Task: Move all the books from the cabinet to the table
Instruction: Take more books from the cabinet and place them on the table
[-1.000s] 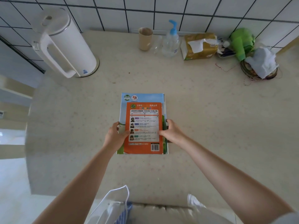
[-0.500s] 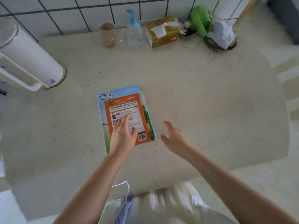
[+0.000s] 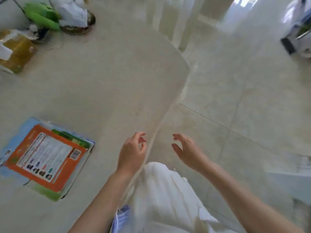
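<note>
A small stack of books (image 3: pixel 45 157) lies flat on the pale table (image 3: pixel 104 84) at the lower left, an orange-covered one on top of a larger blue and green one. My left hand (image 3: pixel 132 153) hovers over the table's right edge, fingers loosely curled, holding nothing. My right hand (image 3: pixel 186 151) is beyond that edge, above the floor, fingers spread and empty. Both hands are well to the right of the books. No cabinet is in view.
A yellow tissue box (image 3: pixel 14 51), a green object (image 3: pixel 42 15) and a round dish with white cloth (image 3: pixel 75 19) sit at the table's far left. Tiled floor (image 3: pixel 244 98) spreads to the right, with a wheeled white object (image 3: pixel 297 34) at the top right.
Both hands have let go of the books and pulled away to the right. The view has swung right, so the books now sit at the lower left and the floor shows.
</note>
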### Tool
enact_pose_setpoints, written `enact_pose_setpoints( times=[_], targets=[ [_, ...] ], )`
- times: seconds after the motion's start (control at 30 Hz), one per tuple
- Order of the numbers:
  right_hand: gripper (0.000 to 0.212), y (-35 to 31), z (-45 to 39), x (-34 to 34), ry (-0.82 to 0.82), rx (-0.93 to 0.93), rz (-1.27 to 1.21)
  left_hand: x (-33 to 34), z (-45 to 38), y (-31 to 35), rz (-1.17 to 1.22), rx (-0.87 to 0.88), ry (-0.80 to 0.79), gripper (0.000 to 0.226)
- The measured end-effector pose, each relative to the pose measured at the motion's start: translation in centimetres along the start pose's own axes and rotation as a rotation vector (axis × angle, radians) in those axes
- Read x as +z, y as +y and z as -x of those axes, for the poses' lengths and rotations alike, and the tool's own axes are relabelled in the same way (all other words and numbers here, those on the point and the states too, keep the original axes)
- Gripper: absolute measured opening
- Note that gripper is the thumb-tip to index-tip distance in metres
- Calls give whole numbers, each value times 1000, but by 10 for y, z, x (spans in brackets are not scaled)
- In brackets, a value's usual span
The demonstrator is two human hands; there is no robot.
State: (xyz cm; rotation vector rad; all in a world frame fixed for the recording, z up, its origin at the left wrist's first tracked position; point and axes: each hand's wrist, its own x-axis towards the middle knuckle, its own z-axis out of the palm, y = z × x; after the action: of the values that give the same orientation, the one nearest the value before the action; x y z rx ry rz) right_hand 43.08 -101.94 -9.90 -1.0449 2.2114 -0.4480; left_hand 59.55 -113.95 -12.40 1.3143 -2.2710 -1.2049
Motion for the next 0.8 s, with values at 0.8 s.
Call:
enact_pose_setpoints(
  times=[0.8],
  targets=[
    [42,396,410,-93,686,813,-458,445,213,305,-153,622,-914,27]
  ],
)
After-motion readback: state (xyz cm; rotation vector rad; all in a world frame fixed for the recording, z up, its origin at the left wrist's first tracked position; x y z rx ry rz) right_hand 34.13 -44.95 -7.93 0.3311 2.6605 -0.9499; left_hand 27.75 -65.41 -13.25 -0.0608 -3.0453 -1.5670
